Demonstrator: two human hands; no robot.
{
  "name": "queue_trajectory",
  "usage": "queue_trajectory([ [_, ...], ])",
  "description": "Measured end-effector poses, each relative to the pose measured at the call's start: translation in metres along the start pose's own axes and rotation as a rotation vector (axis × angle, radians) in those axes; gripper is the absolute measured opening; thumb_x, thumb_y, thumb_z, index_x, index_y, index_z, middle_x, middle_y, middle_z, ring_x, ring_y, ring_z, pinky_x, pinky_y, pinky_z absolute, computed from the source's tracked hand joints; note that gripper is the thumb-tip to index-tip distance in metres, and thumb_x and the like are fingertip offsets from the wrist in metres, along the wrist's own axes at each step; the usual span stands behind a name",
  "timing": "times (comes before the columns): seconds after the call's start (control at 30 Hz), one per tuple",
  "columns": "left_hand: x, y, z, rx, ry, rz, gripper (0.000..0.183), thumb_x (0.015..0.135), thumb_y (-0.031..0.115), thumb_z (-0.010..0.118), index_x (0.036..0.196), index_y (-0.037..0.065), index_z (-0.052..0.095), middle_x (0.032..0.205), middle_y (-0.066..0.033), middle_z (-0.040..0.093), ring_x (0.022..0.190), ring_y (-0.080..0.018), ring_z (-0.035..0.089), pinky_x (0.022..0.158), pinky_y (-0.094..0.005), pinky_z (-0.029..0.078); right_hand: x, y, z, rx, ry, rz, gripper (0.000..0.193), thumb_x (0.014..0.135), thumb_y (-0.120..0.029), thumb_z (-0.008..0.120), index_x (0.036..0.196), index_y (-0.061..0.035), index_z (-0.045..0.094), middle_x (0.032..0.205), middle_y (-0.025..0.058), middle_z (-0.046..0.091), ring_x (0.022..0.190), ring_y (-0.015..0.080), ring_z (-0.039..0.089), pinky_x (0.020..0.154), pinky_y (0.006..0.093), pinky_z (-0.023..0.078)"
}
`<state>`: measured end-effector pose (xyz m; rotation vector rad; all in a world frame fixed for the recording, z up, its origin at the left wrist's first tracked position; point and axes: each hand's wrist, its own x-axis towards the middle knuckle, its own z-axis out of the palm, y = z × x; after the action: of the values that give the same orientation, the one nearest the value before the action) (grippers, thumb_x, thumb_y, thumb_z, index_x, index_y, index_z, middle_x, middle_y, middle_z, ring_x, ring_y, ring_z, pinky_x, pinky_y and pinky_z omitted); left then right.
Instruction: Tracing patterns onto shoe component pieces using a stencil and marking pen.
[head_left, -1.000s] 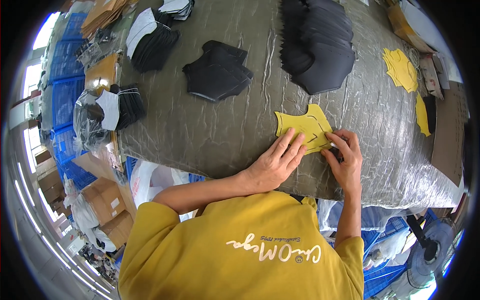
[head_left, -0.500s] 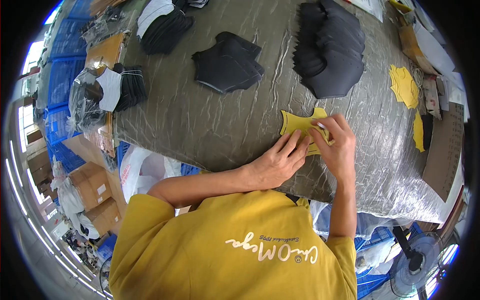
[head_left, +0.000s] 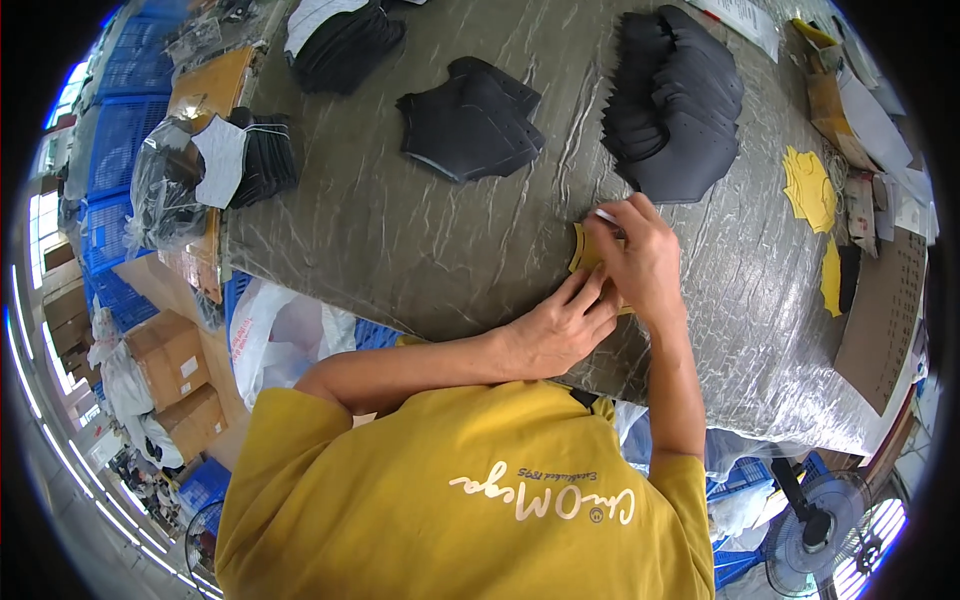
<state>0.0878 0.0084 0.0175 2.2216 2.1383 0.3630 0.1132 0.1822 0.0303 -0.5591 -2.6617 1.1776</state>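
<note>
A yellow cut-out piece (head_left: 581, 250) lies flat on the plastic-covered grey table (head_left: 400, 240), mostly hidden under my hands. My left hand (head_left: 560, 325) rests flat on its near edge with the fingers stretched out, pressing it down. My right hand (head_left: 637, 258) is curled over the piece and grips a thin white pen-like stick (head_left: 606, 215), whose tip touches the piece's far edge. The two hands touch each other.
Stacks of black cut pieces lie at the far middle (head_left: 472, 122), far right (head_left: 680, 105) and far left (head_left: 345, 40). More yellow pieces (head_left: 808, 188) lie to the right. A bagged black bundle (head_left: 215, 165), blue crates (head_left: 120, 130) and cardboard boxes (head_left: 165, 365) stand on the left, a fan (head_left: 835, 535) at lower right.
My right hand has moved from the yellow piece's right side to over its top and now covers most of it. My left hand stays pressed on the piece.
</note>
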Motion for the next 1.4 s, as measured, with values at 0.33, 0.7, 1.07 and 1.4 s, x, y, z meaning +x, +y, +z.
queue_trajectory([
  [0.33, 0.001, 0.002, 0.004, 0.008, -0.023, -0.007, 0.046, 0.094, 0.027, 0.057, 0.127, -0.003, 0.066, 0.137, -0.0241, 0.055, 0.133, -0.0448, 0.049, 0.116, -0.0537, 0.042, -0.021, 0.007, -0.023, 0.114, 0.009, -0.369, 0.015, 0.097, -0.019, 0.070, 0.088, -0.0073, 0.069, 0.082, 0.0041, 0.063, 0.078, 0.0257, 0.056, 0.075, 0.0388, 0.042],
  [0.7, 0.000, 0.000, 0.005, -0.014, -0.017, 0.002, 0.046, 0.093, 0.028, 0.058, 0.127, -0.002, 0.065, 0.135, -0.0227, 0.055, 0.133, -0.0437, 0.048, 0.118, -0.0557, 0.038, -0.011, 0.009, -0.024, 0.077, -0.088, -0.498, 0.010, 0.093, -0.014, 0.071, 0.088, -0.0083, 0.065, 0.080, 0.0038, 0.061, 0.076, 0.0254, 0.057, 0.082, 0.0393, 0.043],
  [1.07, 0.002, -0.001, 0.001, 0.038, 0.005, 0.014, 0.042, 0.095, 0.026, 0.056, 0.123, -0.004, 0.067, 0.132, -0.0223, 0.058, 0.134, -0.0453, 0.048, 0.115, -0.0537, 0.043, 0.005, 0.021, -0.020, -0.002, 0.028, -0.490, 0.008, 0.091, -0.012, 0.073, 0.087, -0.0094, 0.066, 0.080, 0.0027, 0.061, 0.078, 0.0248, 0.058, 0.086, 0.0387, 0.043],
  [1.4, 0.004, -0.002, -0.003, 0.032, -0.008, 0.033, 0.047, 0.093, 0.026, 0.057, 0.126, -0.007, 0.066, 0.135, -0.0234, 0.057, 0.134, -0.0455, 0.049, 0.112, -0.0518, 0.046, 0.004, 0.022, -0.024, -0.020, 0.090, -0.518, 0.008, 0.090, -0.013, 0.074, 0.087, -0.0100, 0.067, 0.081, 0.0023, 0.062, 0.078, 0.0240, 0.058, 0.085, 0.0378, 0.042],
])
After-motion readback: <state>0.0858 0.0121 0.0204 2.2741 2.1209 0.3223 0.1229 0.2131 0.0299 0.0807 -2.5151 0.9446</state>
